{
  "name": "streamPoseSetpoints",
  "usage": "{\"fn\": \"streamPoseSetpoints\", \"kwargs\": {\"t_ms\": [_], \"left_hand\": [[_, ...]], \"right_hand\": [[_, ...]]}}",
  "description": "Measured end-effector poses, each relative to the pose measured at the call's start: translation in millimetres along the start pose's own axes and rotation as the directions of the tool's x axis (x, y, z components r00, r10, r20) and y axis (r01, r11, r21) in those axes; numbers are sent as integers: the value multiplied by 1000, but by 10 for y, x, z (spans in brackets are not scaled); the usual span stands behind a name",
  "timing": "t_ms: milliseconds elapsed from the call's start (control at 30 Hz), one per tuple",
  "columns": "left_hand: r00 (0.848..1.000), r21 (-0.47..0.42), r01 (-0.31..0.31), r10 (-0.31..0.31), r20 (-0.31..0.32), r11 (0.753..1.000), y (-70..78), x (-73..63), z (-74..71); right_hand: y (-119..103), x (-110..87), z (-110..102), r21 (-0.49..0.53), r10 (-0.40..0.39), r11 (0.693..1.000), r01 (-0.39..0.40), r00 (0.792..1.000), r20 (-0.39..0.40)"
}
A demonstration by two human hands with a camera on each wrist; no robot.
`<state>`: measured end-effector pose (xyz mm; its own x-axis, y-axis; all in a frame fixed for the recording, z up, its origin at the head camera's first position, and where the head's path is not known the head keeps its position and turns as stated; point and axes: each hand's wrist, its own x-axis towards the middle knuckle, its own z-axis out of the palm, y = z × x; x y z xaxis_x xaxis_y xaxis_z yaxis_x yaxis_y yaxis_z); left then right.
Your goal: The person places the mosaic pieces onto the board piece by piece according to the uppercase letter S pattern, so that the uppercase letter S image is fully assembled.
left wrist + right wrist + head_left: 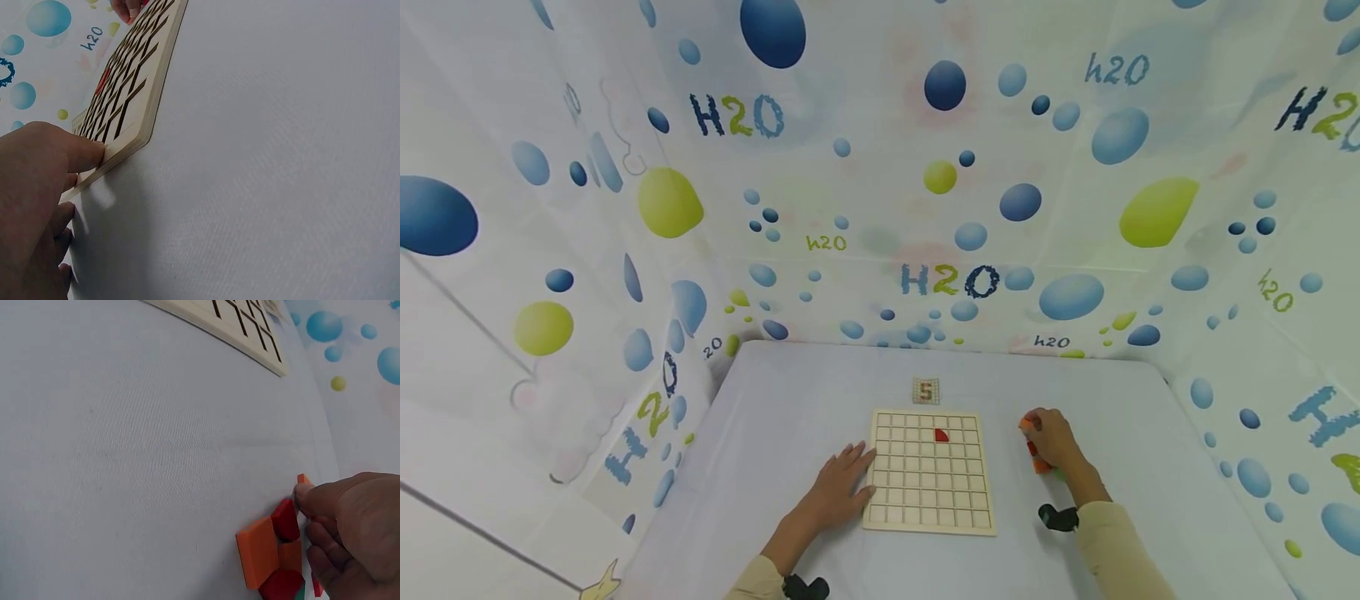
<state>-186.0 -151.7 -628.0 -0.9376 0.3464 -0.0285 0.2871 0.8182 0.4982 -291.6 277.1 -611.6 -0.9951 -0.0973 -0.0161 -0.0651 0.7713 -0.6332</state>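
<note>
A square wooden grid board (pixel 930 472) lies on the table, with one red quarter-round piece (pixel 942 435) in a cell of its second row. My left hand (pixel 841 490) rests at the board's left edge, fingers spread; in the left wrist view its thumb (pixel 84 152) lies on the rim. Right of the board, my right hand (pixel 1054 437) reaches over a small group of coloured pieces. Its thumb and fingers pinch an orange piece (pixel 303 479), mostly hidden by the thumb. Beside it lie a larger orange block (pixel 257 552), a red piece (pixel 285 520) and another red piece (pixel 281 585).
A small card marked like a 5 or S (pixel 926 391) lies beyond the board. The white tabletop (pixel 775 400) meets a curtain (pixel 880 208) printed with drops and H2O at the back and sides. A green bit (pixel 300 592) shows among the pieces.
</note>
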Motion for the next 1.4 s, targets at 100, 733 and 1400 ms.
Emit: {"fn": "streamPoseSetpoints", "kwargs": {"t_ms": [100,733,1400], "left_hand": [[1000,-4,-1,1,1,1000,-2,0,3],[1000,-26,1,-1,-1,1000,-4,5,3],[1000,-32,-8,8,0,999,-11,9,4]], "right_hand": [[-78,19,72,10,-43,999,43,999,-18],[-1061,135,782,69,-190,980,184,977,94],[-1245,104,955,-44,-323,943,331,939,121]]}}
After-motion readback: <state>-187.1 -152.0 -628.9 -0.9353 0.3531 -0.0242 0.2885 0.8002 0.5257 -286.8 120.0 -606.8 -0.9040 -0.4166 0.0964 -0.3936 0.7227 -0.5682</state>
